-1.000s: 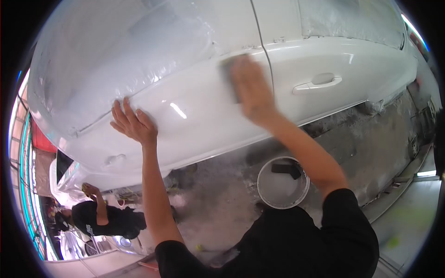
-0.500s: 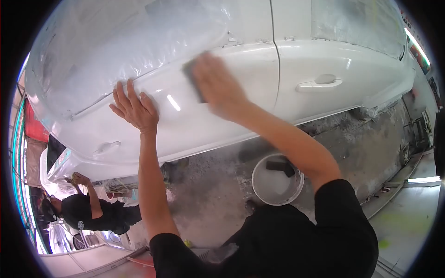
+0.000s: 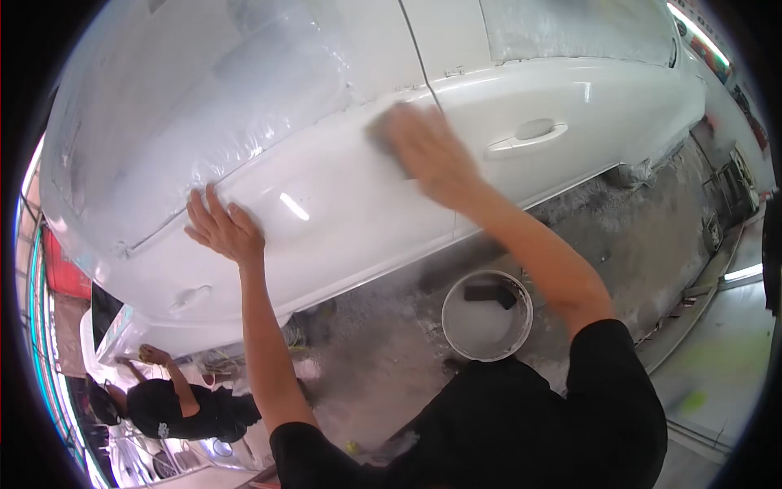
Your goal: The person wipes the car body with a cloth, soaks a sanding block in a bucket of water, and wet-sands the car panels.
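A white car [image 3: 350,200] with plastic film over its windows fills the upper view. My left hand [image 3: 226,229] lies on the door just below the film, fingers spread, holding nothing. Over the same door, farther right, my right hand [image 3: 436,159] presses a dark grey sheet of sandpaper [image 3: 380,135] against the white panel. Motion blurs this hand, and its palm hides most of the sandpaper. The door seam runs close to its fingers, and a white door handle [image 3: 525,142] sits to its right.
Below the car a white bucket [image 3: 447,326] stands on the stained floor [image 3: 358,350], with cloudy liquid and a dark block [image 3: 487,293] inside. At the lower left another person [image 3: 171,407] in black works at the car's end. Pale panels [image 3: 725,367] lie at the right.
My right hand has slid to the right along the door with the sandpaper, closer to the seam. My left hand stays on the panel. The whole view has shifted slightly.
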The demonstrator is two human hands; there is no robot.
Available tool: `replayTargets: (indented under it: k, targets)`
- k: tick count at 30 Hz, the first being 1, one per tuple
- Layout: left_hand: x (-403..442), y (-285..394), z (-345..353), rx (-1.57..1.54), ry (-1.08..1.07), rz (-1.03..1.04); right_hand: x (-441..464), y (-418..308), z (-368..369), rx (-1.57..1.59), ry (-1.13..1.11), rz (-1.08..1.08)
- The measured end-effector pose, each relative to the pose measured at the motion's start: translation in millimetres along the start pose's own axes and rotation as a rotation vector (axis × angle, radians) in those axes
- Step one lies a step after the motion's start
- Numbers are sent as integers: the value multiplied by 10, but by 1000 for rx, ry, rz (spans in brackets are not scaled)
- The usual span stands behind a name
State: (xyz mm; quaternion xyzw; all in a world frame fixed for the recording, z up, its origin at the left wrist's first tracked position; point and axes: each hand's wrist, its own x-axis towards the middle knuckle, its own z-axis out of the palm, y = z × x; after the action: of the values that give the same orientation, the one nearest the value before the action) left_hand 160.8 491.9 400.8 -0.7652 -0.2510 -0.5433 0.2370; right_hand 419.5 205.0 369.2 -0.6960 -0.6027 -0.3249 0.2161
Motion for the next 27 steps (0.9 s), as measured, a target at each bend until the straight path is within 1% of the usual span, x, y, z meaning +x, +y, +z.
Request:
replayTargets:
  k: [2, 4, 5, 7, 10, 13, 16, 19, 22, 25, 26, 27]
  targets:
    - [-5, -13, 8, 7, 7, -5, -9, -59, 35, 59, 104, 128]
    - [-18, -19, -3, 7, 5, 4, 96, -303, 107, 114, 217, 243]
    - [-9, 4, -2, 5, 10, 7, 218, -388, 110, 87, 230, 229]
    - [-19, 14, -25, 12, -9, 2, 123, -246, 64, 85, 233, 163]
    - [-1, 26, -14, 12, -9, -9, -152, -50, -81, 21, 184, 198]
    - [-8, 22, -8, 7, -20, 2, 60, -52, -79, 133, 259, 239]
    - [-28, 7, -49, 16, -23, 12, -81, -58, -59, 113, 174, 268]
    - [1, 4, 1, 23, -9, 2, -117, -25, -74, 102, 193, 246]
    - [-47, 27, -10, 31, -31, -12, 85, -87, -8, 123, 257, 259]
    - [-15, -49, -18, 24, -23, -5, -141, 111, -116, 56, 141, 165]
    - [-28, -39, 30, 11, -14, -12, -156, 88, -42, 22, 126, 194]
    - [-28, -17, 54, 1, -4, -12, -69, -3, 135, 127, 193, 158]
